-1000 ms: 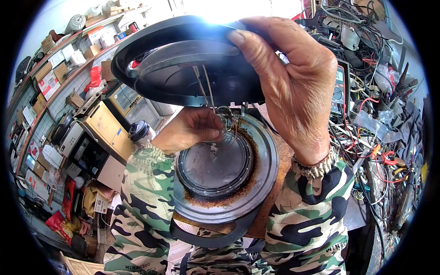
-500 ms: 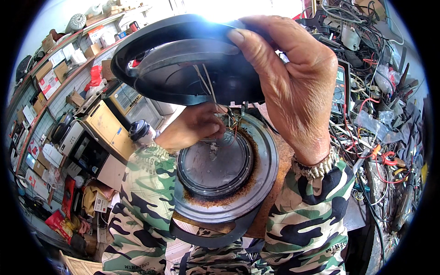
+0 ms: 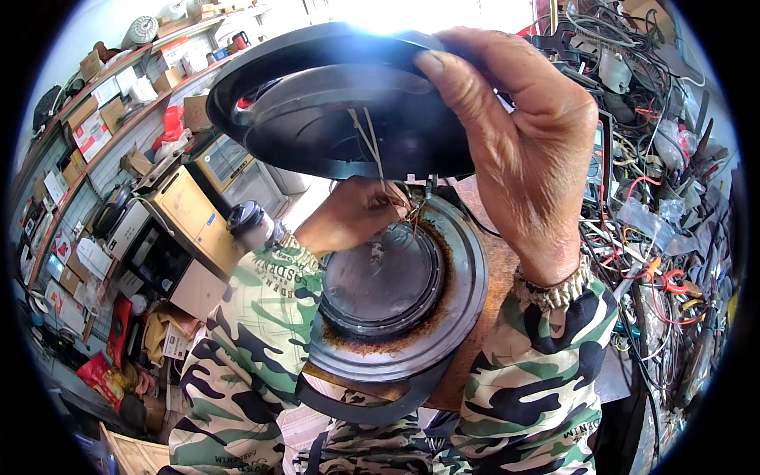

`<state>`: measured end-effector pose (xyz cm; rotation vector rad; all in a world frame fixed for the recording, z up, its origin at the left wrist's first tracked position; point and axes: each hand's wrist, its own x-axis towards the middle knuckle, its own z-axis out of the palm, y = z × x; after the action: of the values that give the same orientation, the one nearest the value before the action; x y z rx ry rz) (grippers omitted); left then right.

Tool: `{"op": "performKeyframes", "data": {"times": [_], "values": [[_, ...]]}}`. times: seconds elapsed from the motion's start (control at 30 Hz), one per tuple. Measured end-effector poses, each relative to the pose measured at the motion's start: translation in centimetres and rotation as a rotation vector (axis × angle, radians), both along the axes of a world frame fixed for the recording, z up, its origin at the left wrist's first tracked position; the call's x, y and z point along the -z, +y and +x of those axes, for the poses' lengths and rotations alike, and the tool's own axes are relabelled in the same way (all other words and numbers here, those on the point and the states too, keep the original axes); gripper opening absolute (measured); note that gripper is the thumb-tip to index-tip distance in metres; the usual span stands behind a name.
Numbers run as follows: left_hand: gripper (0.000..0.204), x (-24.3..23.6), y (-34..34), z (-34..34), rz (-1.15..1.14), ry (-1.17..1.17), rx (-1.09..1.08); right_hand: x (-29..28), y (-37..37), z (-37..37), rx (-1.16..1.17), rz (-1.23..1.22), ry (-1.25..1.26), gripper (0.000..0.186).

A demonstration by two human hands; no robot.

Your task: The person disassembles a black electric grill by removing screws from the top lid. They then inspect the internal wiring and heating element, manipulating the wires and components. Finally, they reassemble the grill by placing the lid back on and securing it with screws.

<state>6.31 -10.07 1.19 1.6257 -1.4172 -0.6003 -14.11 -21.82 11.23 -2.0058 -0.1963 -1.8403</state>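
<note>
My right hand (image 3: 526, 146) grips the rim of a black plastic cover (image 3: 431, 131) between thumb and fingers, keeping it tilted up. Beneath lies a round metal lid plate (image 3: 467, 317) with rust around its raised grey disc (image 3: 372, 289) and a black curved handle (image 3: 372, 410) on the near side. My left hand (image 3: 348, 214) is closed at the far edge of the disc, its fingertips pinching thin coloured wires (image 3: 413, 218). Two pale leads (image 3: 366, 138) run from inside the cover down to those fingers. The exact wire pinched is too small to make out.
Under the plate is a brown wooden board (image 3: 495, 253). Tangled cables and tools, including red-handled pliers (image 3: 673, 281), crowd the right side with a multimeter (image 3: 595, 158). On the left stand a dark-lidded jar (image 3: 249, 222), a wooden cabinet (image 3: 194, 214) and loaded shelves (image 3: 103, 150).
The cover and my right hand have shifted slightly right. My left hand has moved a little right, and its fingers have drawn together on the wires.
</note>
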Motion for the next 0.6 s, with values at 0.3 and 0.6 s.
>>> {"op": "performKeyframes", "data": {"times": [0.3,0.6], "values": [[0.012,-0.6,1.7,2.4,0.08,-0.229,-0.032,0.2,0.2,0.0,0.041,0.028,0.035,0.022],[0.021,-2.2,2.0,2.4,0.095,-0.293,0.052,0.4,-0.1,0.1,-0.065,0.039,0.006,0.026]]}}
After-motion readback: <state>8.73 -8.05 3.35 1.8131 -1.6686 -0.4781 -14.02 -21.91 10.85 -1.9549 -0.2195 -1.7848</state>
